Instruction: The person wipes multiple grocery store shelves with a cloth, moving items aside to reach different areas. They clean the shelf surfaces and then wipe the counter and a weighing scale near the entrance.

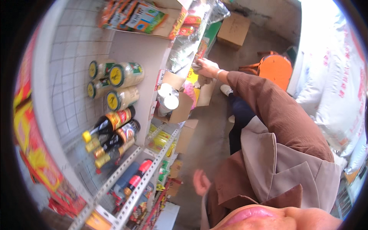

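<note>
My right hand (207, 68) grips a greyish-brown cloth (204, 81) at the front edge of a shelf, with part of the cloth hanging below the fingers. Clear plastic-wrapped packets (182, 53) lie just left of it. Under the hand, an open cardboard box (181, 107) holds white-lidded containers (169, 102), and yellow and pink packaging (190, 91) shows beside it. My left hand (201, 181) hangs low near my body, blurred, its fingers loosely curled and nothing visible in them. It is apart from the shelves.
Glass jars with yellow lids (126, 74) and dark sauce bottles (120, 120) stand on the shelf at left, behind perforated metal uprights (152, 164). An orange stool (274, 70) and a cardboard carton (233, 31) stand on the floor. White sacks (336, 74) are stacked at right.
</note>
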`<state>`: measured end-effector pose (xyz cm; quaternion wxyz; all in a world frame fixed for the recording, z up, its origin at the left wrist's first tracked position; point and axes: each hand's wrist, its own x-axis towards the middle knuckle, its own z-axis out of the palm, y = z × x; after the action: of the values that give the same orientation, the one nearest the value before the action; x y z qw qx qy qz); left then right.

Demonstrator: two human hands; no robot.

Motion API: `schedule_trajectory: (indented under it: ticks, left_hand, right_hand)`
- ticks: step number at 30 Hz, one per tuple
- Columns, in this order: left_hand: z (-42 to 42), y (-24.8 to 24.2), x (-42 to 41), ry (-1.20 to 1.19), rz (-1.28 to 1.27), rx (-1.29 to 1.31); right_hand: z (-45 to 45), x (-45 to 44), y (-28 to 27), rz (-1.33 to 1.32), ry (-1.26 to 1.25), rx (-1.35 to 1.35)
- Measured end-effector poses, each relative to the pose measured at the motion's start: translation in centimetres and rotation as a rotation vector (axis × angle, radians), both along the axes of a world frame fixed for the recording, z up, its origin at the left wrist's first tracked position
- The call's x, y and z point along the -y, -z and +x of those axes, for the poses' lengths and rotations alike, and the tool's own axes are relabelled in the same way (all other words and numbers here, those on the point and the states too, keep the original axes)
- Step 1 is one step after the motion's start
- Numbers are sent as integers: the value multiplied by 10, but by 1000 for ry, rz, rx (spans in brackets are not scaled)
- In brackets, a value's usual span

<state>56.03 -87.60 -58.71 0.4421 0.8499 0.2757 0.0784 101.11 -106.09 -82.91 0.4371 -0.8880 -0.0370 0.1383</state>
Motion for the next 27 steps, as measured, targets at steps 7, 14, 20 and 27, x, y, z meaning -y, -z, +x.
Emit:
schedule_trajectory:
  ticks: [7,14,20,27]
  left_hand:
    - [2,89,12,73,-119,-119]
    - [21,114,8,144,-288,-300]
    - [35,115,12,160,-248,-370]
    - [35,122,7,291,-89,-346]
  right_hand:
    - [17,-109,132,-136,-341,180]
    - [12,-96,179,-237,-397,374]
    - [33,-43,169,-325,-193,395]
    - [33,-65,122,258,-30,596]
